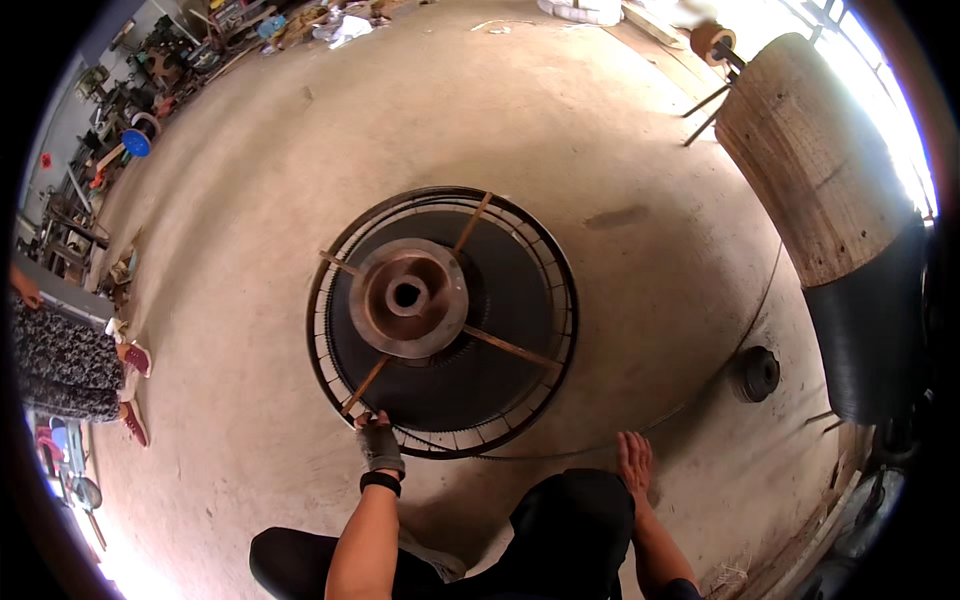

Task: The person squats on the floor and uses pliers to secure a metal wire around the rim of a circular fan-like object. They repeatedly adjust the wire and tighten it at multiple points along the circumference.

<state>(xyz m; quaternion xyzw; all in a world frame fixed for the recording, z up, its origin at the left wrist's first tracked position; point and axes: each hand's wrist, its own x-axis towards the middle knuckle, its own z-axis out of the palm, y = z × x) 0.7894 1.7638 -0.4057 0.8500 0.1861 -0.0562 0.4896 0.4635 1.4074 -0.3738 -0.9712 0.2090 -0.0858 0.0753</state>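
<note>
A large round reel (pixel 520 345) lies on the floor in front of me. It has a dark disc-like middle, a thin black outer rim and several rust-brown arms (pixel 510 347) reaching out from a heavy metal hub (pixel 365 305). My left hand (pixel 380 440), in a grey fingerless glove with a black wristband, has its fingers bent over the near rim, beside the end of one arm. Beside my right knee, my bare right hand (pixel 635 468) holds nothing, its fingers stretched out. A thin dark strand (pixel 590 452) runs from the reel's near edge past that hand toward the right.
At right stands a curved wooden panel (pixel 815 150) with a black covering (pixel 868 320) on its lower part. A small black spool (pixel 760 374) sits on the floor nearby. Another person's patterned clothing (pixel 65 360) shows at left. Tools and a blue-faced spool (pixel 137 141) line the far-left wall.
</note>
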